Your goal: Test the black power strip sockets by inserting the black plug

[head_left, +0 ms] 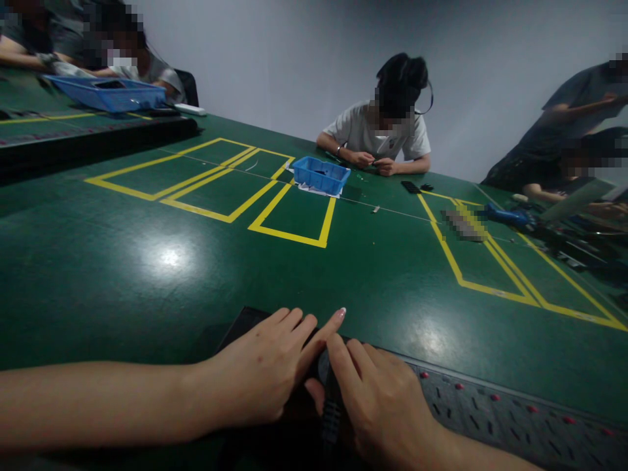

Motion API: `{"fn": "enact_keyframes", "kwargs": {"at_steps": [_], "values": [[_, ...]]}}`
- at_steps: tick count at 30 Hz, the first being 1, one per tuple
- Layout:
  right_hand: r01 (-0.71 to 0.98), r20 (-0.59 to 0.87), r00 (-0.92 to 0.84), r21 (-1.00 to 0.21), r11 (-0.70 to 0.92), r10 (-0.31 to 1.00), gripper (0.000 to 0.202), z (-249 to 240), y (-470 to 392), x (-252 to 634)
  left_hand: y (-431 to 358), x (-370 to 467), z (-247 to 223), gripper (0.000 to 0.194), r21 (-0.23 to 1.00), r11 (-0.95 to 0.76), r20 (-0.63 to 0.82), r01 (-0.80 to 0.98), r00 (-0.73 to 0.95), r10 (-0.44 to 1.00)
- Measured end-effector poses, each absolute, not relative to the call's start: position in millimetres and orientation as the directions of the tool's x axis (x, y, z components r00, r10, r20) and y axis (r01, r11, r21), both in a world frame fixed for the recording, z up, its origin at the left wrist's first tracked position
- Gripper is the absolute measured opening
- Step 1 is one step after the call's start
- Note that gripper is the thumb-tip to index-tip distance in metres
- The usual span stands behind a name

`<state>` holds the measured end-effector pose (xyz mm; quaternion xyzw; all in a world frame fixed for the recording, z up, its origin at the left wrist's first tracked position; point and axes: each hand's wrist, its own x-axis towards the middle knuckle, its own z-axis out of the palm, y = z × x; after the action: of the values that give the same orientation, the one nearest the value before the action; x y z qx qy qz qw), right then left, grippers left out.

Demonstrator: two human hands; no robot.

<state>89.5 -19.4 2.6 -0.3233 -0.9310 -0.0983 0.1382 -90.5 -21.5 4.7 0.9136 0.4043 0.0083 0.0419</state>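
Observation:
A long black power strip [495, 412] with slots and red buttons lies at the table's near edge. My left hand [260, 363] is wrapped over its left end, with the index finger stretched out to the right. My right hand [380, 389] is closed around a black plug [324, 369], the thumb and fingers at its sides. The plug's ribbed cable end [331, 418] points down towards me. Both hands nearly touch, and they hide where the plug meets the strip.
Yellow tape outlines [289, 239] mark the green table [147, 314]. A blue basket [321, 175] stands before a person [377, 131] across the table. Another blue basket [108, 95] and a dark strip [98, 140] lie far left. A blue-handled tool [505, 214] lies right, near other people.

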Motion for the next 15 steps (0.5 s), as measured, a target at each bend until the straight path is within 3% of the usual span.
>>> {"fn": "enact_keyframes", "kwargs": {"at_steps": [15], "values": [[0.625,0.298,-0.761,0.102,0.774,0.576,0.041,1.8,-18.9,89.3,-21.4,-91.2,3.8,0.091,0.077,-0.672,-0.038,0.737,0.675,0.737]]}}
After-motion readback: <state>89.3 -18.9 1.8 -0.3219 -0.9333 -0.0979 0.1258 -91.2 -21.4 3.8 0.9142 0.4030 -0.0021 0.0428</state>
